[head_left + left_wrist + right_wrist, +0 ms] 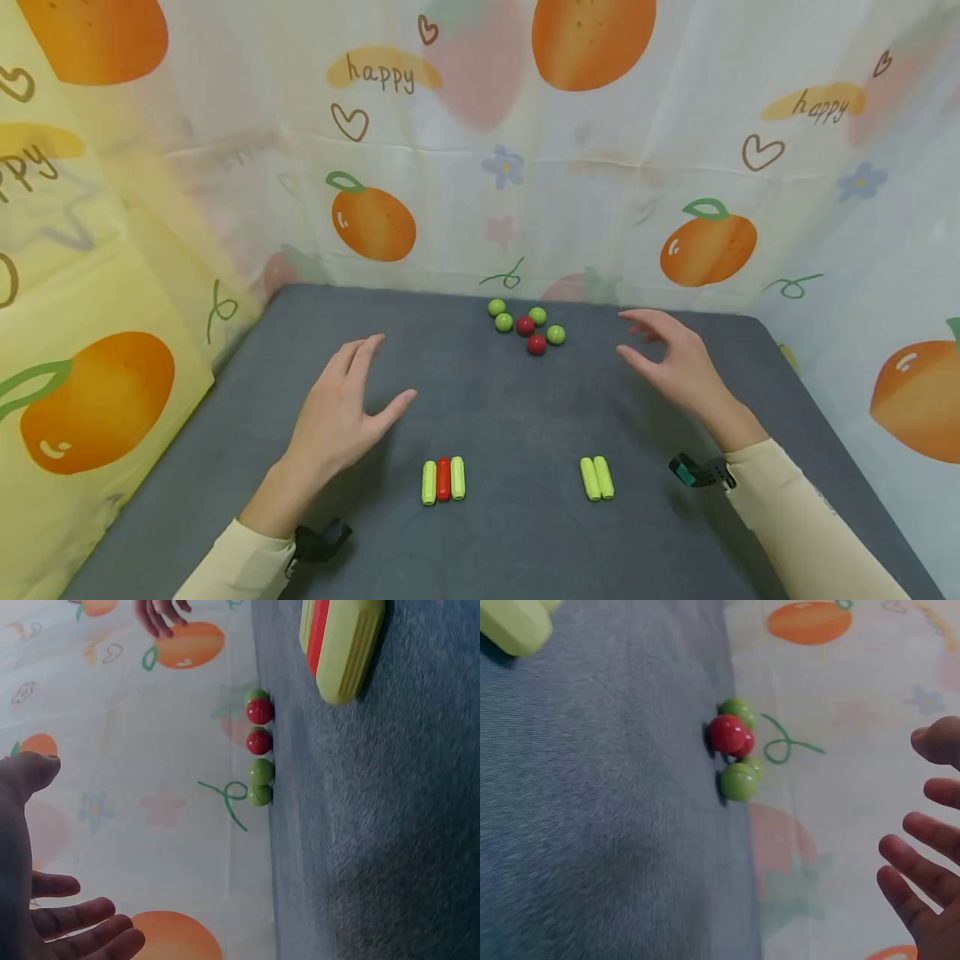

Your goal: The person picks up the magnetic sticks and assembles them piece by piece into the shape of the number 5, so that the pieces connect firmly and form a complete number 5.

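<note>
Both hands hover over the dark grey table with spread, relaxed fingers and hold nothing. My left hand [337, 417] is above the left side, up and left of a row of three short ribbed sticks: a red stick [443, 480] between two yellow-green sticks [457, 478]. Over the right side is my right hand [678, 367], up and right of a pair of yellow-green sticks [597, 478] lying side by side. Near the far edge, between the hands, sit two red balls [536, 344] and several green balls [556, 334] in a loose cluster, also seen in both wrist views.
A printed curtain [465, 208] with oranges, hearts and the word "happy" hangs behind the table [517, 408] and along both sides. Dark straps [701, 472] circle both wrists over cream sleeves [802, 525].
</note>
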The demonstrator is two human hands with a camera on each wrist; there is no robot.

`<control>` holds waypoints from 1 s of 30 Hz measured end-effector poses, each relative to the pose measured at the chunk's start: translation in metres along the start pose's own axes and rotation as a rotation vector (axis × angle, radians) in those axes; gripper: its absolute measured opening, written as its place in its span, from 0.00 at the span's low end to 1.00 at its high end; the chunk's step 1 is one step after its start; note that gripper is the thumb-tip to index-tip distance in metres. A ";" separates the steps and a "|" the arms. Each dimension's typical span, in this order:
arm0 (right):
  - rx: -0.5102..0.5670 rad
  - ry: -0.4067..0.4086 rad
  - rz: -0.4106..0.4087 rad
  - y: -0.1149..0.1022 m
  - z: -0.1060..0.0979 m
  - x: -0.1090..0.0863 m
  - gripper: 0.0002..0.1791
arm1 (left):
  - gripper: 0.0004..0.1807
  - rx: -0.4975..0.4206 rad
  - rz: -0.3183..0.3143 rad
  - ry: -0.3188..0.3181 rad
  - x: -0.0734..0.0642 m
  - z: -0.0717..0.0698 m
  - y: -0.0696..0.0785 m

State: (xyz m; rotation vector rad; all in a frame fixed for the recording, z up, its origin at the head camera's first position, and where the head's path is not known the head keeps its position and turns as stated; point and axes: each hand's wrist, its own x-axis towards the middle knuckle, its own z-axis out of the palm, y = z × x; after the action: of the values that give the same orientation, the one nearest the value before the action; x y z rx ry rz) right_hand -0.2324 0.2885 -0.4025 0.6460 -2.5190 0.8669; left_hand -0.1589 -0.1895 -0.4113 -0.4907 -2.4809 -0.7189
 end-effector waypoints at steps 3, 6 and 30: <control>0.061 -0.046 0.043 0.004 0.010 0.016 0.27 | 0.40 -0.038 -0.037 -0.023 -0.002 -0.001 0.003; 0.121 -0.099 0.102 0.008 0.020 0.030 0.28 | 0.37 -0.075 -0.074 -0.048 -0.006 -0.004 0.005; 0.165 -0.255 0.285 0.038 0.083 0.068 0.25 | 0.20 -0.353 -0.229 -0.207 -0.031 0.009 0.011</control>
State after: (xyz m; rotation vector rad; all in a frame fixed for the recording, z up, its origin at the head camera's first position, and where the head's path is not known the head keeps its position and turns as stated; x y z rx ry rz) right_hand -0.3265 0.2417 -0.4464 0.4787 -2.8384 1.1676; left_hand -0.1321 -0.1819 -0.4310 -0.4270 -2.6386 -1.2696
